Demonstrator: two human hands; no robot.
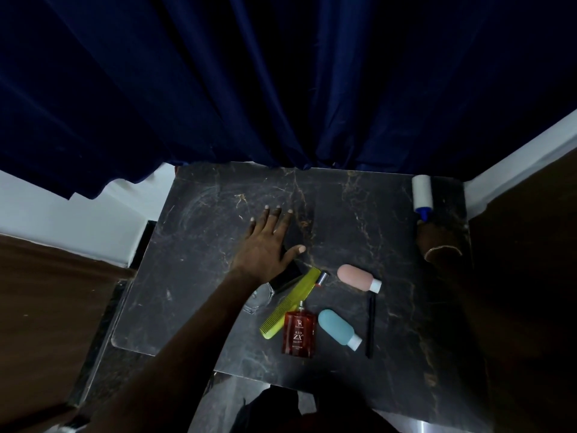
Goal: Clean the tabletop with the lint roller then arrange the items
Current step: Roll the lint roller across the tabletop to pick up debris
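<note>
A dark marble tabletop (pixel 218 214) fills the middle of the view. My left hand (pixel 268 242) lies flat on it, fingers spread, holding nothing. At the far right edge my right hand (pixel 437 242) grips the blue handle of the lint roller (pixel 421 192), whose white roll rests on the table. Near the front lie a yellow-green comb (pixel 288 303), a red perfume bottle (pixel 298 332), a pink bottle (pixel 359 278), a blue bottle (pixel 338 329), a black pencil (pixel 370 326) and a small silver-capped tube (pixel 322 278). A clear glass bottle with a black cap (pixel 271 290) lies partly under my left wrist.
A dark blue curtain (pixel 281 89) hangs over the table's far edge. White wall (pixel 62 214) shows at the left and brown floor (pixel 46 307) lies on both sides. The table's front edge is near my body.
</note>
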